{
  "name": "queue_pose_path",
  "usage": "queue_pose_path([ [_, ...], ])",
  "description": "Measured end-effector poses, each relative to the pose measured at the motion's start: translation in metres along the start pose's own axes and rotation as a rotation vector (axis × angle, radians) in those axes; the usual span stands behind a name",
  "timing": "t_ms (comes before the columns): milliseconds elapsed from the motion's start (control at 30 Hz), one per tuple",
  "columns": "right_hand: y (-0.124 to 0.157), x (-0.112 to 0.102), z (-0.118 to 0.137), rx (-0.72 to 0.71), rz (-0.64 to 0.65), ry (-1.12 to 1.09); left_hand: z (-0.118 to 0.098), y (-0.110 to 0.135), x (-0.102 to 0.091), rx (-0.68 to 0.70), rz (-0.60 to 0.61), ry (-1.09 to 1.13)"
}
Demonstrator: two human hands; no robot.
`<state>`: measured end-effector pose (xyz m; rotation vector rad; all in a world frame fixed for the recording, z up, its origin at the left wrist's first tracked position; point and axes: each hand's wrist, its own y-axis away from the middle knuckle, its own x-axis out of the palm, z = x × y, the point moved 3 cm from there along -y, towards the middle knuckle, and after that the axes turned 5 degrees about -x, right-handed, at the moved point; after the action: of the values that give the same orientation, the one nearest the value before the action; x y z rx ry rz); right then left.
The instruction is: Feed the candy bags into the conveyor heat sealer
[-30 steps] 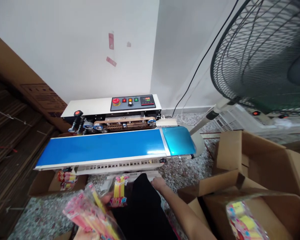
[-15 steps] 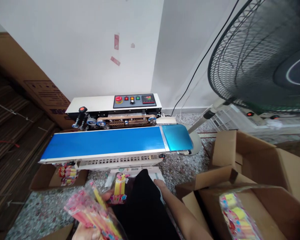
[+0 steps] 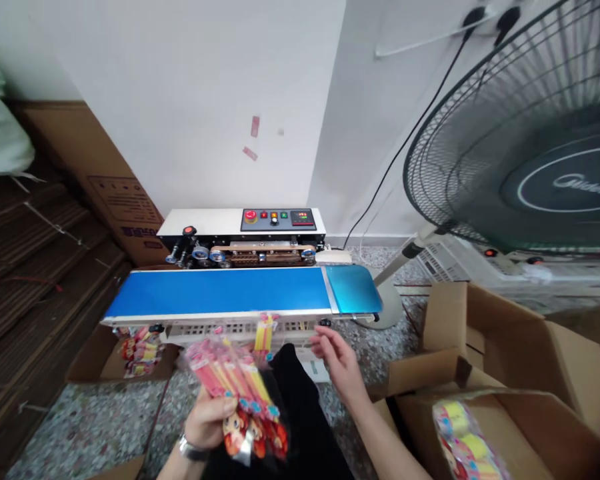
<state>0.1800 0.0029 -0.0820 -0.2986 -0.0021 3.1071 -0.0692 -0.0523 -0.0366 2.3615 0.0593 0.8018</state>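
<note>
My left hand [image 3: 207,417] is closed around clear plastic packets [image 3: 243,383] of pink and yellow sticks, with red cartoon figures at their lower end. They are held upright above my lap and slightly blurred. Just behind them is another packet [image 3: 264,335] of yellow sticks, in front of the conveyor's near edge; what supports it is hidden. My right hand [image 3: 337,363] is raised beside my knee with fingers apart and nothing visible in it. It is near the front edge of the blue conveyor belt [image 3: 220,293] of a sealing machine [image 3: 195,223].
A carton [image 3: 95,360] with similar packets sits below the belt's left end. Open cartons [image 3: 520,400] stand on the right, one holding a packet bundle [image 3: 467,440]. A large fan [image 3: 530,153] rises at the right. Stacked flat cardboard [image 3: 40,267] lines the left.
My left hand has lifted the packets up and to the right. My right hand has risen from beside my knee towards the belt's edge. The camera's view has shifted.
</note>
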Motion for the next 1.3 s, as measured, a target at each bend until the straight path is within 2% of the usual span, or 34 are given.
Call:
queue_pose_path([
  [33, 0.0, 0.006, 0.023, -0.052, 0.047, -0.153, -0.002, -0.005, 0.008, 0.032, 0.028, -0.003],
  [100, -0.001, 0.019, 0.064, -0.151, 0.162, -0.308, -0.005, -0.014, 0.024, 0.086, 0.107, -0.016],
  [200, -0.011, 0.026, 0.101, -0.25, 0.133, -0.35, -0.005, -0.021, 0.044, 0.104, 0.228, -0.021],
  [300, -0.021, 0.022, 0.118, -0.348, 0.094, -0.156, -0.002, -0.024, 0.051, 0.113, 0.292, -0.022],
  [400, -0.022, 0.018, 0.126, -0.388, 0.072, 0.05, -0.001, -0.025, 0.049, 0.139, 0.299, -0.01],
  [500, -0.019, 0.015, 0.132, -0.382, 0.017, 0.085, -0.001, -0.026, 0.046, 0.158, 0.283, 0.002],
  [633, -0.019, 0.012, 0.142, -0.434, 0.038, 0.142, -0.001, -0.027, 0.048, 0.164, 0.262, 0.017],
  [700, -0.021, 0.011, 0.142, -0.407, 0.04, 0.069, -0.002, -0.027, 0.05, 0.165, 0.253, 0.028],
  [767, -0.023, 0.014, 0.136, -0.331, 0.022, -0.102, -0.002, -0.027, 0.053, 0.169, 0.257, 0.049],
  [867, -0.021, 0.029, 0.122, -0.21, 0.049, -0.348, -0.005, -0.028, 0.06, 0.181, 0.262, 0.088],
  [967, -0.017, 0.046, 0.11, -0.143, 0.137, -0.418, -0.008, -0.027, 0.07, 0.187, 0.275, 0.103],
  [1033, -0.021, 0.046, 0.104, -0.14, 0.093, -0.398, -0.01, -0.027, 0.076, 0.193, 0.28, 0.09],
  [1133, -0.046, 0.026, 0.092, -0.149, -0.003, -0.284, -0.013, -0.028, 0.076, 0.216, 0.191, 0.083],
  [1200, -0.074, 0.004, 0.079, -0.138, -0.044, -0.175, -0.014, -0.032, 0.07, 0.216, 0.114, 0.071],
  [1300, -0.117, -0.033, 0.053, -0.063, -0.154, 0.039, -0.013, -0.041, 0.062, 0.206, 0.07, 0.022],
])
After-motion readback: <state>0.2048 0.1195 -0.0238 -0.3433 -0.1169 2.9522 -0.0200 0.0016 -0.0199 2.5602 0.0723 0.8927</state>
